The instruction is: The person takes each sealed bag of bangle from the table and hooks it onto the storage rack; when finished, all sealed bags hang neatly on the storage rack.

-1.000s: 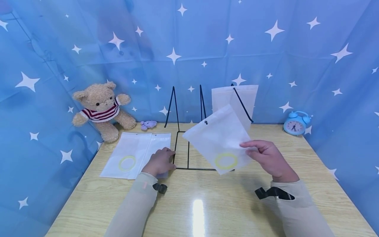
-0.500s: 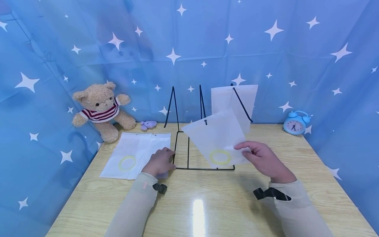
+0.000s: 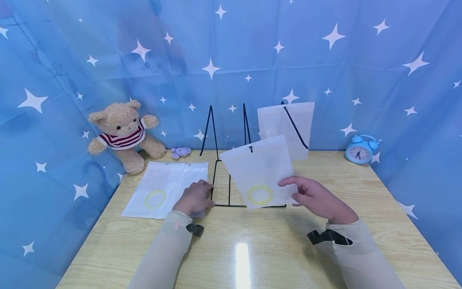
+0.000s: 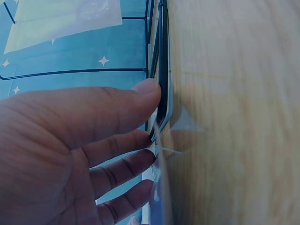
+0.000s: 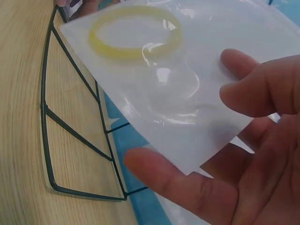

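My left hand [image 3: 195, 197] grips the left side of the base of a black wire rack [image 3: 229, 190], its thumb against the dark bar in the left wrist view. Through the top hole, a frosted white plastic bag [image 3: 260, 170] hangs tilted on the rack's middle arm. A yellow ring [image 3: 260, 194] shows in its lower part. My right hand [image 3: 319, 198] holds that bag at its lower right, thumb in front and fingers partly hidden behind. Another white bag [image 3: 274, 120] hangs on the right arm of the rack. The left arm [image 3: 205, 132] carries nothing.
Two more white bags [image 3: 159, 180] lie overlapping on the wooden table [image 3: 216, 249], left of my left hand. A teddy bear [image 3: 120, 128], a small purple toy [image 3: 180, 152] and a blue alarm clock [image 3: 359, 153] stand along the back. A starry blue curtain [image 3: 231, 40] encloses the table.
The bag on the middle arm has swung down and left, hanging straighter. My right hand has moved left with it. The left hand has kept its place on the rack.
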The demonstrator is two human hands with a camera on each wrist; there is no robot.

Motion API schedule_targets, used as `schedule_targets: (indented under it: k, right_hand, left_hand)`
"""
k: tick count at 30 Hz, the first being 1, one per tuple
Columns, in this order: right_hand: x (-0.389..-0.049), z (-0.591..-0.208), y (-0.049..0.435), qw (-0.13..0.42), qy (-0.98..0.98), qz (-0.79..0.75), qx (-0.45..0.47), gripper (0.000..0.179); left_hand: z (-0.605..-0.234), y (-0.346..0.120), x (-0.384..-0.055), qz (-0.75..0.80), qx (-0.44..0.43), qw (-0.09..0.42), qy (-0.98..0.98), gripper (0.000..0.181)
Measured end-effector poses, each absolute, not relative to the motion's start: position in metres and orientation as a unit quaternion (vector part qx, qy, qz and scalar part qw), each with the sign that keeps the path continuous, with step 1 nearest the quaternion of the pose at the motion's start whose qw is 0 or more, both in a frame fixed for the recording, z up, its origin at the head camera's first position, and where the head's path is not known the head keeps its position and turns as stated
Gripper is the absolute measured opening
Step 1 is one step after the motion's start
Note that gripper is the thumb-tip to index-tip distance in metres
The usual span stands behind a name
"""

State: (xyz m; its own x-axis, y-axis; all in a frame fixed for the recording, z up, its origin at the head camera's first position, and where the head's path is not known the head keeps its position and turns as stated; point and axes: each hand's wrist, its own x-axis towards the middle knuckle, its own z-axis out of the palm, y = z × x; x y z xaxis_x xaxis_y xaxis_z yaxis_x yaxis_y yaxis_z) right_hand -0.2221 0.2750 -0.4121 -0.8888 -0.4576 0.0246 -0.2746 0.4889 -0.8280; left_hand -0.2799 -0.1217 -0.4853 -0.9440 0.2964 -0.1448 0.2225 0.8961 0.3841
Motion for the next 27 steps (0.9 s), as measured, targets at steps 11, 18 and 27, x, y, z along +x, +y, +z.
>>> schedule_targets:
  k: [11,18,27]
  right_hand:
    - [-0.2241,-0.4152,0.2749,0.113,0.842,-0.483,-0.212,0.046]
    - [-0.2244,-0.4171,0.2733,0.095,0.832,-0.501,-0.22,0.046]
    - [-0.226,-0.4202,0.272,0.065,0.823,-0.526,-0.204,0.045]
  left_hand:
    - [-0.4844,-0.121,-0.2793,0.184,0.132,0.102,0.969,0.066]
    - [-0.4844,-0.1207,-0.279,0.182,0.132,0.103,0.969,0.067]
    - [-0.4861,-0.1215,-0.2802,0.177,0.133,0.104,0.97,0.067]
